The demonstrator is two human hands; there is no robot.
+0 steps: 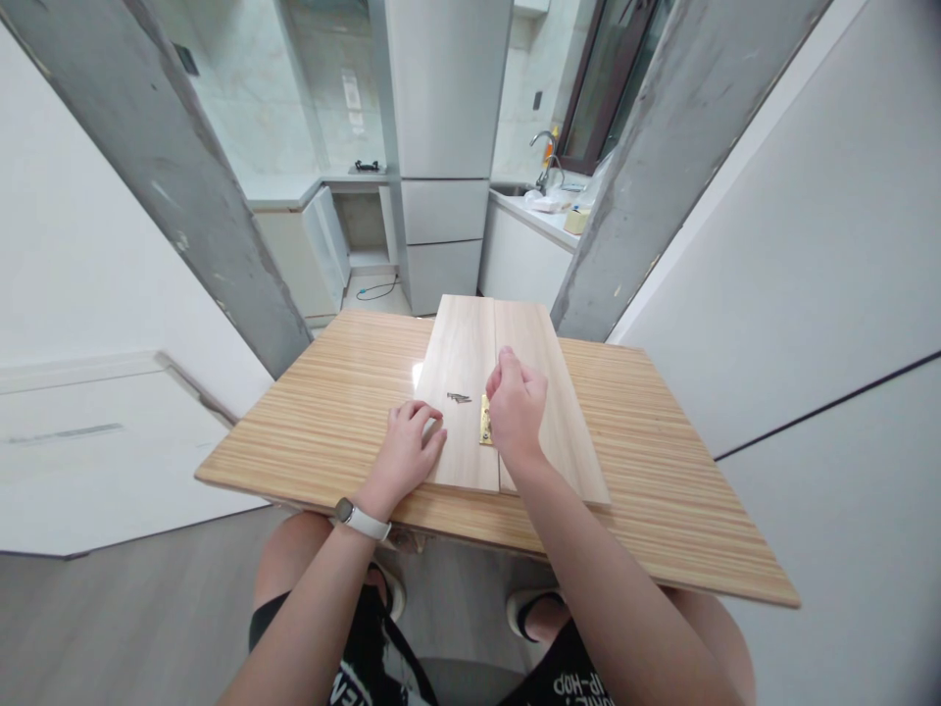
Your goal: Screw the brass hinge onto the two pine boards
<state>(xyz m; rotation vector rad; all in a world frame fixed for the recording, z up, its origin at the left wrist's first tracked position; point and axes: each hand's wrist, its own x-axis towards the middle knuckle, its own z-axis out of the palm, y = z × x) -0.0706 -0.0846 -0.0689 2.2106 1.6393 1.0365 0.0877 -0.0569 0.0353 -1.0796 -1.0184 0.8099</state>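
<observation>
Two pale wooden boards, the left board [460,456] and the right board [566,451], lie side by side, meeting at a seam. Across that seam sits a brass hinge [485,424], its right part covered by my right hand [519,400]. That hand is closed, thumb and fingers pressed together; whatever they hold, if anything, is hidden. A small pile of screws [458,398] rests on the left board. My left hand [412,441], fingers loosely curved and thumb apart, lies at the left board's outer edge and holds nothing.
The boards rest on a wood-grain table [330,412]. Beyond it stand a tall fridge [448,98], a counter with a faucet [544,157], and an ajar cabinet door [327,245]. Grey pillars and white walls flank the table, with my legs under its near edge.
</observation>
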